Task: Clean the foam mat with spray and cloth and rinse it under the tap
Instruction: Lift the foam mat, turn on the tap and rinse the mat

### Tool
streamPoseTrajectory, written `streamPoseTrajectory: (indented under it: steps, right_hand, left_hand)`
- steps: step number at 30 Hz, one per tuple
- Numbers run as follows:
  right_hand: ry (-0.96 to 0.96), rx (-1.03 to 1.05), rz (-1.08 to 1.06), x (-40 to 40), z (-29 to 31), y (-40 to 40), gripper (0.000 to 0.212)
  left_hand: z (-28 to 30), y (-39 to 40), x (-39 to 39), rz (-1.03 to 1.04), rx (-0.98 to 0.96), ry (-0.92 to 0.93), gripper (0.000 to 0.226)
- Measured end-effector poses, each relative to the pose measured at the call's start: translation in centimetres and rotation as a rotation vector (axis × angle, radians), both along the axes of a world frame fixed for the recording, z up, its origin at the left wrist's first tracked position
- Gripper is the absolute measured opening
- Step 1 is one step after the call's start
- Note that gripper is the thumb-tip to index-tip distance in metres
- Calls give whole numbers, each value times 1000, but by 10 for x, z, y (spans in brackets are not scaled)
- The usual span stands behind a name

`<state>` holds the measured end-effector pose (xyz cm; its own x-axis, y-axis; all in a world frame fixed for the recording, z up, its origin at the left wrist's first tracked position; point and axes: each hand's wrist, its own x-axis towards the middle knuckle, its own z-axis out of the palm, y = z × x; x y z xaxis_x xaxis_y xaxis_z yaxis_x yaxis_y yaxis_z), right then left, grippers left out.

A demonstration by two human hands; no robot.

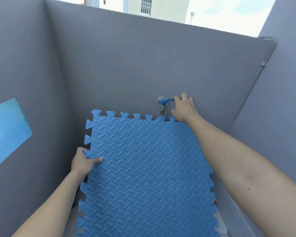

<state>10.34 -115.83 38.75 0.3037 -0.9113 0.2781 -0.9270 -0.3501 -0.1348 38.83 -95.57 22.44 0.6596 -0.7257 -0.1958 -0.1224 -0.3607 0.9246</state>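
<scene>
A blue foam mat (143,168) with jigsaw edges and a ribbed pattern leans in front of me, its top edge just below the tap. My left hand (83,162) grips the mat's left edge, thumb on the front face. A wall tap (162,106) with a blue lever handle and metal spout sticks out of the grey wall above the mat's top right corner. My right hand (183,107) reaches over the mat, fingertips on the end of the blue lever. No water shows at the spout. Spray and cloth are out of view.
Grey walls (126,65) close in on three sides. A blue patch (7,130) marks the left wall. A cable (261,65) runs down the right corner. Pale floor tiles (220,224) show under the mat at the lower right.
</scene>
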Motion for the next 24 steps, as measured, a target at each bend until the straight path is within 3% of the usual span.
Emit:
streamPoseTrajectory:
  steps: [3,11,18,24]
  right_hand:
    - [-45,19,-19,3,0,0,47]
    - [185,38,-77,19,12,7,57]
    - [330,38,-108,33,12,14,59]
    - [264,-14,-66,31,-1,10,71]
  left_hand:
    - [1,-9,3,-20,53,-92,62]
    - [-10,-28,-10,-67,44,-172,65]
    - [-22,-44,-30,-98,117,-115,55]
    - [-25,-63,-32,-103,98,-161,53]
